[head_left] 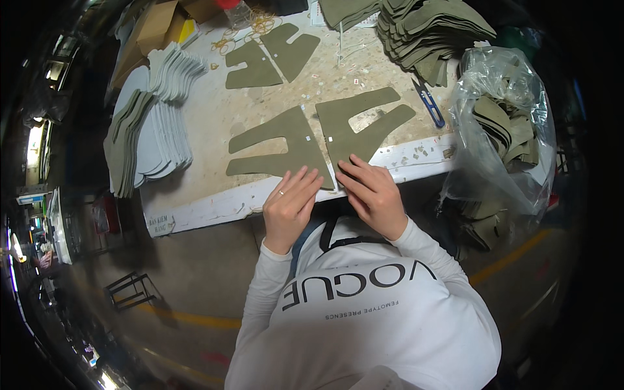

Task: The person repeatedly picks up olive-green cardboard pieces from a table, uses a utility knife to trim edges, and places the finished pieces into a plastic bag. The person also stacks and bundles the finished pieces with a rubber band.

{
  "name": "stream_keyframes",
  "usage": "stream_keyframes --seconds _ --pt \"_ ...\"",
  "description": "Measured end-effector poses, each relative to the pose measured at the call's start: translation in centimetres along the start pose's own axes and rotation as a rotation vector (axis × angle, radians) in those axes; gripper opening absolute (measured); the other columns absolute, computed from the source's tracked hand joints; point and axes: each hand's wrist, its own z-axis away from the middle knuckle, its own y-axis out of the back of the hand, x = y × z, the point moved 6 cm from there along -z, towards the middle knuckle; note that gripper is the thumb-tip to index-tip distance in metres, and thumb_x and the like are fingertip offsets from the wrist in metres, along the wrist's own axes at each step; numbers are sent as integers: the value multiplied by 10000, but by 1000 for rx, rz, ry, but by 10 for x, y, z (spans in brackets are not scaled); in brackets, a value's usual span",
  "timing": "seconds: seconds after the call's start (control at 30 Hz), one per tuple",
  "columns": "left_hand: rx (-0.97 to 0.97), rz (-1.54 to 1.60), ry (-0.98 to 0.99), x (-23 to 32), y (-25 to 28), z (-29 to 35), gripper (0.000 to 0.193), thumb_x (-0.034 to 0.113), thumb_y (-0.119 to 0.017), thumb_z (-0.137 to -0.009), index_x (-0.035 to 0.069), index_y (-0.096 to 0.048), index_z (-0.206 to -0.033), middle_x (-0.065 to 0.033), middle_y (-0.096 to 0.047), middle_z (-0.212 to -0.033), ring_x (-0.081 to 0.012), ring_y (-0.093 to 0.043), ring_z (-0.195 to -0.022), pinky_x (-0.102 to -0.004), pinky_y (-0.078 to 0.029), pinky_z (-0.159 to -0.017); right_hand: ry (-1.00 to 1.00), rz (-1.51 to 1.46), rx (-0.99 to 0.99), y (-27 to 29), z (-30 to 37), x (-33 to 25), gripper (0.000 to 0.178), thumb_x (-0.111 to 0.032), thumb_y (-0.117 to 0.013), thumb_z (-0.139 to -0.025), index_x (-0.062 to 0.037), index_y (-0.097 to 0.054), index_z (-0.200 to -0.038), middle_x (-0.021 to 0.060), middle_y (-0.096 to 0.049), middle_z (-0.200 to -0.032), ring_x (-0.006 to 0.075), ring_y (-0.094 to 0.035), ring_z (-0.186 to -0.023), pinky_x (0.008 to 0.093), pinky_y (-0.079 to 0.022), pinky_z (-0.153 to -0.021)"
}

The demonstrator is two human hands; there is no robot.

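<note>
Two olive-green cut pieces lie flat on the table near its front edge, side by side with a narrow gap between them. Each has a deep U-shaped notch and a small white sticker. On the near corner of the left cut piece point(302, 140) rest the fingertips of my left hand point(292, 205), stretched out flat, with a ring on one finger. My right hand point(374, 195) touches the near end of the right cut piece point(341, 133) with its fingers extended. Neither hand grips anything. Farther back lies another pair of olive pieces point(255, 64).
Stacks of pale pieces point(162, 130) and olive pieces point(128, 146) stand at the table's left end. Blue-handled thread snips point(429, 104) lie at the right. Beyond them is a tall olive pile point(416, 32). A clear plastic bag point(530, 175) of pieces hangs by the right edge.
</note>
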Motion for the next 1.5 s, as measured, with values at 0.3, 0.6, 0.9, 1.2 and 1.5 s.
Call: stream_keyframes --seconds 0.3,0.6,0.9,1.2,1.5 --pt "43 0 -49 9 -6 23 297 20 -716 -769 101 -746 -1053 -59 -706 -1154 -244 -648 -1137 -436 -501 -985 13 -66 -47 5 10 -4 376 -29 -705 -767 -68 -685 -1141 72 -660 -1218 241 -607 -1183 367 -445 -926" --pt "5 57 -23 15 -4 25 259 83 -752 -771 96 -753 -1029 -68 -693 -1190 -273 -625 -1175 -462 -468 -1012 47 -103 -105 9 -6 -13 407 -222 -698 -851 -71 -644 -1225 98 -595 -1324 296 -547 -1252 408 -406 -977" --pt "-164 -135 9 18 -22 28 610 281 -737 -822 126 -543 -1379 -114 -411 -1514 -326 -391 -1392 -490 -355 -1099 -68 370 -288 -14 -33 14 613 -442 -512 -956 -202 -376 -1504 41 -294 -1586 323 -274 -1447 532 -230 -1152" --pt "52 77 59 5 37 -14 519 175 -733 -826 102 -597 -1322 -162 -496 -1431 -366 -468 -1319 -456 -394 -1075 -48 330 -285 -8 -32 1 641 -413 -539 -955 -139 -355 -1505 115 -265 -1589 345 -245 -1457 612 -208 -1130" --pt "491 -288 54 -118 118 -165 156 206 -674 -877 95 -720 -976 -131 -703 -1065 -289 -668 -961 -344 -510 -791 -4 155 -9 37 -140 43 344 -371 -641 -902 -59 -721 -1023 148 -699 -948 295 -647 -980 485 -456 -950"
